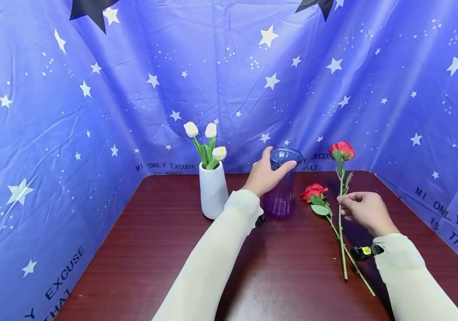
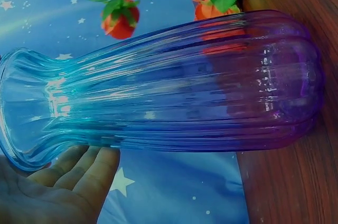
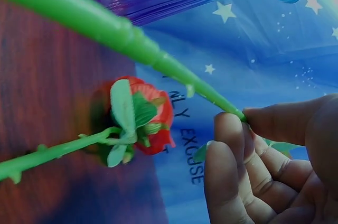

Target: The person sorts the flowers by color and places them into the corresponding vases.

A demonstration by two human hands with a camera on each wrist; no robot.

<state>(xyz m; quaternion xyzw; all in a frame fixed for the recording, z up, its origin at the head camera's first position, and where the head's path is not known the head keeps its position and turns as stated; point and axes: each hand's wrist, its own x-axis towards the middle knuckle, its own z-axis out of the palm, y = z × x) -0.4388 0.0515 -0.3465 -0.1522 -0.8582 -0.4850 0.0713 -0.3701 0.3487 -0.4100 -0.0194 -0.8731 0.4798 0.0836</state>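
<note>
Pinching thorny-stemmed red rose (image 1: 343, 150) in right hand (image 1: 368, 212), gripping blue-purple glass vase (image 1: 280, 200) in left hand (image 1: 267, 174); could snag leafy red rose (image 1: 315, 191) crossed beneath fingertips (image 1: 340, 199).

Blue-violet backdrop cloth (image 1: 213, 89) on three sides, white stars (image 1: 268, 36), black lettering (image 1: 171, 166) low down, dark reddish wood-grain table (image 1: 145, 249)

White vase (image 1: 213, 191) (tulips (image 1: 210, 130) inside), starry backdrop (image 1: 221, 93)

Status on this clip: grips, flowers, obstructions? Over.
Left grip on glass vase. Right grip pinching rose by stem. Second rose lying nearby on table; no flowers in vase.
</note>
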